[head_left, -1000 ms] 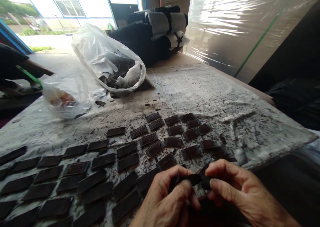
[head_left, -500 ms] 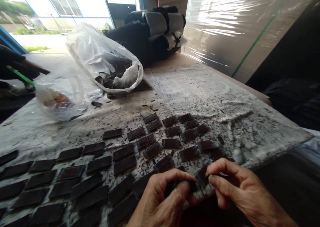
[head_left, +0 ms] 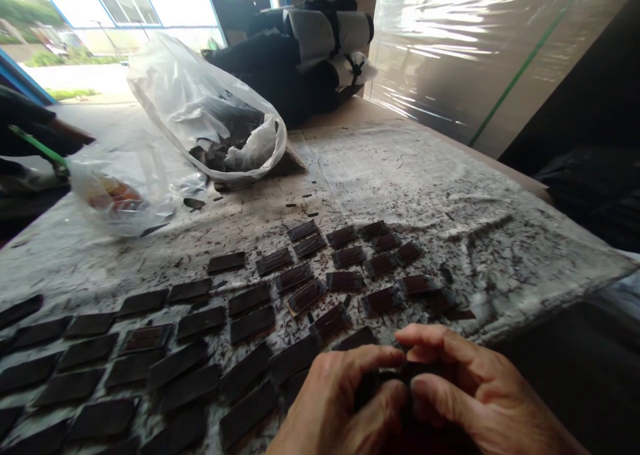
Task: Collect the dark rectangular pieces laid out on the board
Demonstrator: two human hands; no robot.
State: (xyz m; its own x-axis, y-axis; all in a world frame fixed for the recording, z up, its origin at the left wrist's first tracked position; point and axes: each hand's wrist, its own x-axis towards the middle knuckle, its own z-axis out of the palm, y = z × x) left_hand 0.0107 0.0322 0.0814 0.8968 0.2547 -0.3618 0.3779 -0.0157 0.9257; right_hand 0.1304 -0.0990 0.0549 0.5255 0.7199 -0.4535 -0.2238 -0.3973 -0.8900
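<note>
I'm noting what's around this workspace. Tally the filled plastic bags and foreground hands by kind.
Large whitish bag, dark scraps inside: 1
Smaller clear bag, orange contents: 1
Bare hands, left hand and right hand: 2
Total: 4
Dark flat pieces overlap and run out of frame, so uncounted.

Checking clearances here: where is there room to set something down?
Between the open white plastic bag and the film-wrapped brown stack, the white cloth is open but for dark scraps. Crowded: left of the left hand, with flat black rectangular pieces.
</note>
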